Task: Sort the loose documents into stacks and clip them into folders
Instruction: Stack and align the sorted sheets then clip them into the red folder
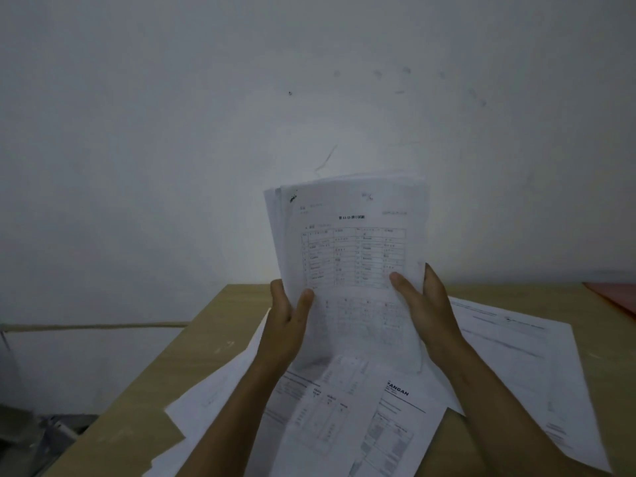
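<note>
I hold a stack of white printed documents (347,242) upright above the table, its front sheet showing a table of entries. My left hand (285,318) grips the stack's lower left edge, thumb on the front. My right hand (423,311) grips the lower right edge, thumb on the front and fingers behind. Loose printed sheets (344,418) lie scattered on the wooden table (220,339) beneath my forearms. More loose pages (523,356) spread out to the right. A red folder (616,297) shows only its corner at the table's far right edge.
A white wall (241,115) rises directly behind the table. The table's left edge runs diagonally, with a drop to the floor and some dim clutter (44,432) at the lower left.
</note>
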